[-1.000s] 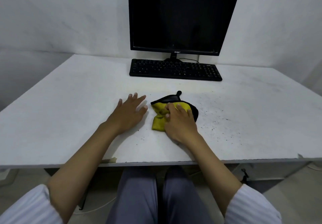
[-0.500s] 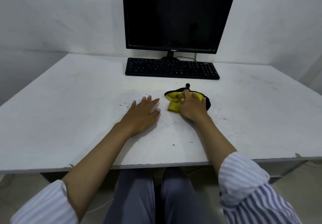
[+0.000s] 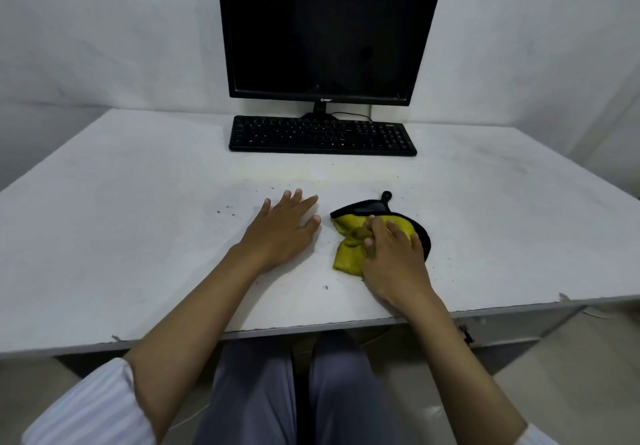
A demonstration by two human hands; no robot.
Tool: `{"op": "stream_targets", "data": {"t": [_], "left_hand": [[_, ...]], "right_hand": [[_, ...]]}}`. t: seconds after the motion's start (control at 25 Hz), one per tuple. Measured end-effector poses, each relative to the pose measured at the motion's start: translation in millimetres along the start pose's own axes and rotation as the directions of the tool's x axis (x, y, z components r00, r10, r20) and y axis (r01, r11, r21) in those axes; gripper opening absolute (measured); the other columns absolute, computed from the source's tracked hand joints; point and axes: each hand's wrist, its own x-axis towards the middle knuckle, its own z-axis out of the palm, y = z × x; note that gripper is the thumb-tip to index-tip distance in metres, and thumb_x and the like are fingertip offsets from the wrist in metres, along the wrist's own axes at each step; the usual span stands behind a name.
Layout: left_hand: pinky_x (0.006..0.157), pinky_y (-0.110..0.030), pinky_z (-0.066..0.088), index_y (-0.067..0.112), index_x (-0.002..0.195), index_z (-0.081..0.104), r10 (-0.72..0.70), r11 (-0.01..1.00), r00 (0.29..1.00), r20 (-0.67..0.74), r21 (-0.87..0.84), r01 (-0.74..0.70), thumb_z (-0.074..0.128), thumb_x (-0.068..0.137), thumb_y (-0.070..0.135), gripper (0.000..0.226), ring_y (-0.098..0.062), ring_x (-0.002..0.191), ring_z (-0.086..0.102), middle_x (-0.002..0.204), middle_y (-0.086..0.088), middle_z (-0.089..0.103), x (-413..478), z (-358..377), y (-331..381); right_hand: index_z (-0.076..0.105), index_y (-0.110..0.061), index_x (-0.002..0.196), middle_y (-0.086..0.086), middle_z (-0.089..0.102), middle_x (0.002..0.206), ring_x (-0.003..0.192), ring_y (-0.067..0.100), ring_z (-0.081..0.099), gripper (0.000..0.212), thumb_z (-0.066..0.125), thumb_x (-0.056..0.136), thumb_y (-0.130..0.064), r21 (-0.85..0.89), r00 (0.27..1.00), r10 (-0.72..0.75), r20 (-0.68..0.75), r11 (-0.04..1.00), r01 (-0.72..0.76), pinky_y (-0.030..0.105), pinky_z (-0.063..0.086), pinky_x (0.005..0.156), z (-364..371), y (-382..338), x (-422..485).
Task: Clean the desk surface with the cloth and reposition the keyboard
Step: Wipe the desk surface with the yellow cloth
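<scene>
1. Desk [image 3: 121, 236]: white top, scuffed and greyed in places. The front edge runs just above the person's lap, with chipped spots near its left and right ends. Wide bare areas lie to the left of the left hand and to the right of the cloth; a bare band also lies between the hands and the keyboard
2. Monitor [image 3: 329, 29]: black, screen dark, standing at the rear centre against the wall. A small white logo sits on the centre of the lower bezel; its lettering is too small to read
3. Keyboard [image 3: 322, 136]: black, full-size, lying parallel to the front edge, directly in front of the monitor stand. Key legends are not legible. It is well apart from both hands
4. Right hand [image 3: 394, 257]: palm down on the cloth, fingers curled into the bunched fabric and gripping it
5. Left hand [image 3: 280, 230]: flat on the desk, palm down, fingers straight and slightly spread, holding nothing. It lies just beside the cloth, not touching
6. Cloth [image 3: 349, 254]: yellow with a black edge and a black loop tab, crumpled, near the front centre-right of the desk, partly under the right hand
7. Dark specks [image 3: 325, 287]: scattered around both hands and to the right of the cloth
</scene>
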Motion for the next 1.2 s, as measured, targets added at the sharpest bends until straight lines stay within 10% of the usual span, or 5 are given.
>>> {"op": "stream_targets", "data": {"t": [0.44, 0.68, 1.04, 1.2], "left_hand": [[0.121, -0.036, -0.007, 0.032, 0.151, 0.015, -0.011, 1.000, 1.000, 0.022, 0.025, 0.010, 0.024, 0.100, 0.042, 0.053, -0.008, 0.148, -0.007, 0.161, 0.005, 0.000, 5.2, 5.1, 1.8], [0.121, -0.035, -0.008, 0.031, 0.150, 0.016, -0.005, 1.000, 0.999, 0.034, -0.007, 0.005, 0.025, 0.100, 0.042, 0.053, -0.008, 0.148, -0.007, 0.161, 0.005, 0.001, 8.7, 13.6, 11.3], [0.120, -0.033, -0.004, 0.027, 0.147, 0.031, 0.071, 0.996, 0.996, -0.054, -0.054, -0.074, 0.031, 0.100, 0.037, 0.048, -0.011, 0.148, 0.007, 0.160, 0.003, 0.017, 27.3, 17.1, 33.2], [0.112, -0.033, 0.029, 0.022, 0.136, 0.050, 0.019, 0.988, 0.980, -0.200, -0.147, -0.049, 0.044, 0.096, 0.031, 0.041, -0.018, 0.134, 0.038, 0.141, 0.000, 0.050, 36.1, 25.1, 35.6]], "right_hand": [[0.033, -0.018, 0.139, 0.013, 0.037, 0.148, 0.145, 0.026, 0.019, 0.042, 0.025, 0.098, -0.020, 0.058, 0.987, 0.154, 0.055, 0.986, -0.157, 0.052, 0.002, 0.119, -17.3, 38.5, 102.4], [0.045, -0.015, 0.118, 0.008, 0.056, 0.111, 0.121, 0.029, 0.044, 0.028, 0.033, 0.094, -0.011, 0.135, 0.999, 0.053, 0.011, 0.989, -0.054, 0.047, 0.018, 0.114, -25.0, 38.0, 52.5], [0.027, -0.021, 0.143, 0.003, 0.029, 0.153, 0.147, 0.019, 0.011, 0.044, 0.027, 0.098, -0.017, 0.022, 0.994, 0.102, -0.029, 0.995, -0.102, 0.046, -0.001, 0.119, -19.2, 37.9, -8.9], [0.025, -0.019, 0.145, 0.004, 0.029, 0.154, 0.148, 0.019, 0.009, 0.047, 0.027, 0.098, -0.016, 0.028, 0.994, 0.110, 0.006, 0.994, -0.110, 0.048, -0.003, 0.120, -23.7, 46.1, 24.3]]}}
